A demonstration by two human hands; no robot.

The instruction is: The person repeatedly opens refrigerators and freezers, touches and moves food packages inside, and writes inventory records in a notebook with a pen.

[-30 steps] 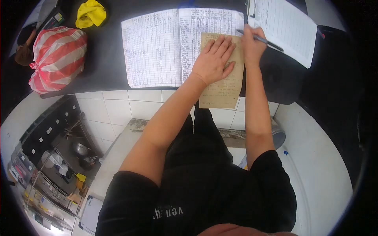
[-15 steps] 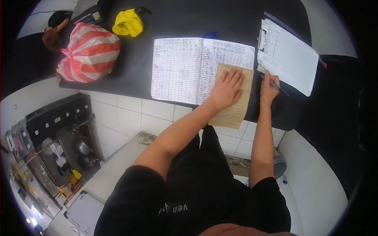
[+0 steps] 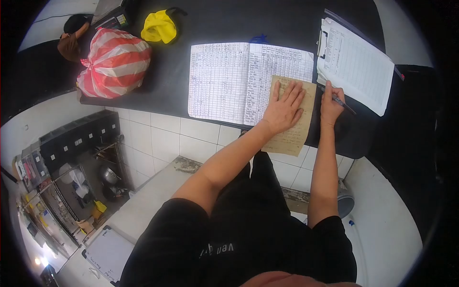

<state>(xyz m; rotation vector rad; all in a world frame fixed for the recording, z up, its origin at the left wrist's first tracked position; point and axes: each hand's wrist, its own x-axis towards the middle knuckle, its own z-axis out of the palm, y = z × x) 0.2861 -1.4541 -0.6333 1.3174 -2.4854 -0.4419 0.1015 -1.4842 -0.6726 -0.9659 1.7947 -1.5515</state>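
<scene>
Resting the left grip (image 3: 285, 109) flat and unclenched on a brown sheet (image 3: 292, 137) laid across the right page of an open notebook (image 3: 218, 81) and overhanging the near edge of the tabletop (image 3: 217, 21); clasping a dark pen (image 3: 348, 107) in the right grip (image 3: 331, 106), just beside a clipboard (image 3: 322, 44).

Looks to us like a small shop or food business, can't tell which. We go by the black counter (image 3: 215, 21) with an open handwritten ledger (image 3: 217, 81), a clipboard (image 3: 323, 42) of ruled sheets (image 3: 356, 69) and a knotted striped plastic bag (image 3: 117, 62); lower left, we also see white tiles (image 3: 165, 131), a black unit (image 3: 66, 149) with white labels (image 3: 79, 142), a shelving rack (image 3: 62, 207) and a shiny metal vessel (image 3: 111, 176).
</scene>
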